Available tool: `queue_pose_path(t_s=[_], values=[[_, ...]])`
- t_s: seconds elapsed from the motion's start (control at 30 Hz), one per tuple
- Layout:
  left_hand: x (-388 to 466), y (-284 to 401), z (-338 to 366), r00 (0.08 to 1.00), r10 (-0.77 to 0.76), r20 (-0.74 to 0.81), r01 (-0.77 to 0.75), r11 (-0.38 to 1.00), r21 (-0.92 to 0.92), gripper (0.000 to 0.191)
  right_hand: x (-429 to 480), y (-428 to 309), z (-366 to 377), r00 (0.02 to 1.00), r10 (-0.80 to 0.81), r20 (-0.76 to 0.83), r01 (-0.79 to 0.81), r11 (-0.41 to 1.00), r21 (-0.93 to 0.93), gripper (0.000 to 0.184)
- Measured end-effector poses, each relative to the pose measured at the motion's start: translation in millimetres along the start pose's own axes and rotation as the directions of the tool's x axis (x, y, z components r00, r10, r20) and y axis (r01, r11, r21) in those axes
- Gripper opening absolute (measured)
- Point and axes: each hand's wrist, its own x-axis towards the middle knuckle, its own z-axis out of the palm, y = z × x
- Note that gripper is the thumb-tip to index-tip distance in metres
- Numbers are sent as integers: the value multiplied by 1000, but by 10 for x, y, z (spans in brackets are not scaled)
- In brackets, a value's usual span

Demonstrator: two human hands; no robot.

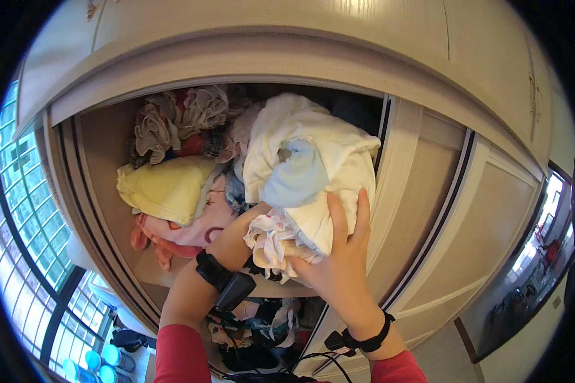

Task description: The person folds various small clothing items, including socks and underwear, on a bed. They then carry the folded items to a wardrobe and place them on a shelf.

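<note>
A large white garment (316, 124) with a light blue patch (297, 174) tops a bundle of clothes at the wardrobe's opening. My right hand (342, 249) is on the bundle's lower right, fingers spread over the white cloth and thumb by a ruffled pale garment (270, 239). My left hand is hidden behind or under the bundle; only its forearm and wrist (256, 215) show. Left of the bundle, a folded yellow garment (167, 186) lies on a pink printed cloth (206, 215). Ruffled beige fabric (160, 124) sits behind them.
The shelf edge (287, 290) runs below the bundle, with a lower compartment of mixed clothes (268, 325) under it. Sliding wardrobe doors (426, 191) stand at right. Black cables (326, 356) hang near my right wrist. A barred window and blue-lidded containers (117, 356) are at left.
</note>
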Motion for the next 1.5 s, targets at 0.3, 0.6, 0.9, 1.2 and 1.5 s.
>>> queue_pose_path(t_s=[0.3,0.6,0.9,1.2,1.5], values=[[626,-344,-272,998,47,-35,-54,962,-268,45,290,-57,221,985,-10,-174,2,999,-48,100],[1599,-479,-548,949,-70,-306,-191,645,-740,41,1249,407,1253,898,104,-428,-103,994,25,75],[1541,-783,-752,907,-203,-369,55,926,-374,52,1649,1008,1835,948,85,-308,-122,987,-103,55],[1350,-49,-286,730,662,168,-258,39,965,53,1764,1065,2066,979,202,-19,-203,971,-129,63],[2284,-267,-800,934,323,-150,64,262,963,40,1693,957,2188,987,148,67,-132,970,-206,71]])
